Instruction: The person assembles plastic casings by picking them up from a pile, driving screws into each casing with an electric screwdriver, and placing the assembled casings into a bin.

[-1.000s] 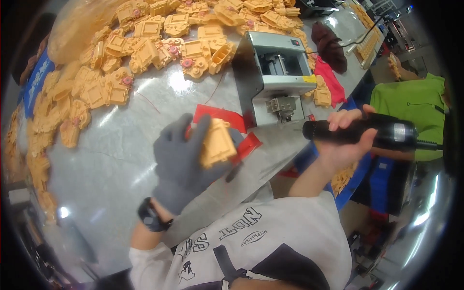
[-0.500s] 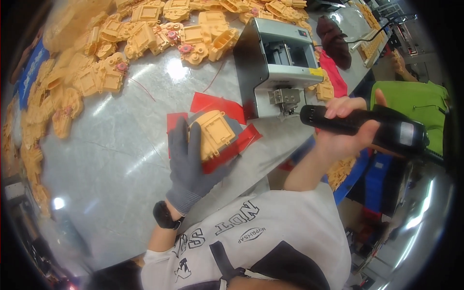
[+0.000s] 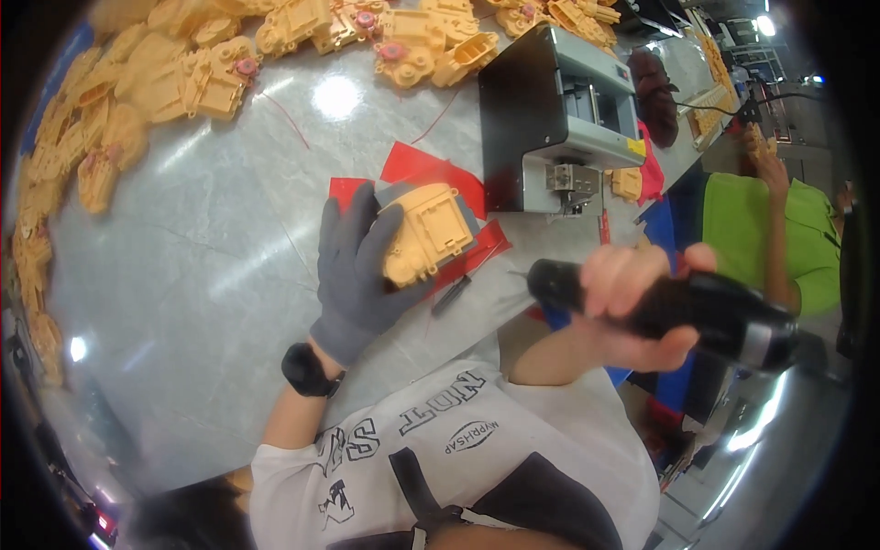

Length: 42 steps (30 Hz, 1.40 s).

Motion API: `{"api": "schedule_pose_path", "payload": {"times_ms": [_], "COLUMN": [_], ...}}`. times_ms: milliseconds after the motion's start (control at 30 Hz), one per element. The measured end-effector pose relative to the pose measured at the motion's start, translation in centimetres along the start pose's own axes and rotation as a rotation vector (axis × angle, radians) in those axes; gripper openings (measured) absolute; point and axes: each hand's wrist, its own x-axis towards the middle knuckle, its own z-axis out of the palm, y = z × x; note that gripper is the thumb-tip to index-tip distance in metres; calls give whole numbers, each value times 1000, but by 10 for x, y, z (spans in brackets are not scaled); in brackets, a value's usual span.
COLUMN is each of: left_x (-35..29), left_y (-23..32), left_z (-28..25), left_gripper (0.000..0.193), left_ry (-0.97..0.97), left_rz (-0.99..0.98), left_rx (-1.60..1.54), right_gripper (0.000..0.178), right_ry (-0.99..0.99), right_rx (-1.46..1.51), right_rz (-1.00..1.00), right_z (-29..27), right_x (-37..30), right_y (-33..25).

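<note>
The person's left hand (image 3: pixel 356 284), in a gray glove, holds a yellow plastic part (image 3: pixel 429 234) near the front edge of the gray table (image 3: pixel 211 302), its fingers bent against the part's left side and its thumb by the lower edge. The part lies with a square-framed recess facing up, over flat red pieces (image 3: pixel 431 172) that show around it; a dark gray edge is visible just beyond it, though whether that belongs to a support underneath cannot be told. The bare right hand (image 3: pixel 632 280) has its fingers wrapped around a black cylindrical power tool (image 3: pixel 669 307), blurred, held to the right of the part and apart from it, with its narrow tip pointing left. A small dark pen-like object (image 3: pixel 451 295) lies on the table between the part and the tool. Beyond the red pieces, to the right, stands a black and silver machine (image 3: pixel 587 137) with a metal block on its front. Many similar yellow parts (image 3: pixel 192 82) are heaped along the far and left sides of the table. On the right, a co-worker in a green top (image 3: pixel 788 229) holds up a yellow piece (image 3: pixel 761 142).
</note>
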Motion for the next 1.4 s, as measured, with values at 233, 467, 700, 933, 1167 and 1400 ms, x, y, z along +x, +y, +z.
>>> {"api": "schedule_pose_path", "payload": {"times_ms": [233, 467, 700, 933, 1167, 1400], "left_x": [-3, -6, -6, -5, -5, -2], "left_y": [-5, -6, -6, -8, -11, -9], "left_z": [-2, -2, -3, -3, -5, -5], "left_gripper": [77, 78, 83, 80, 79, 79], "left_ry": [35, 25, 0, -12, -24, -42], "left_rz": [9, -18, -19, -24, -44, -16], "left_rx": [-25, -37, -25, -28, -39, -33], "right_gripper": [66, 61, 59, 52, 50, 45], "right_ry": [-74, -74, -49, -144, -256, -245], "right_rx": [16, -35, -68, -92, 13, -42], "right_rz": [43, 100, 119, 102, 191, 160], "right_z": [29, 29, 31, 36, 29, 27], "right_x": [-2, 1, 3, 0, -1, 0], "right_y": [28, 39, 44, 48, 51, 47]}}
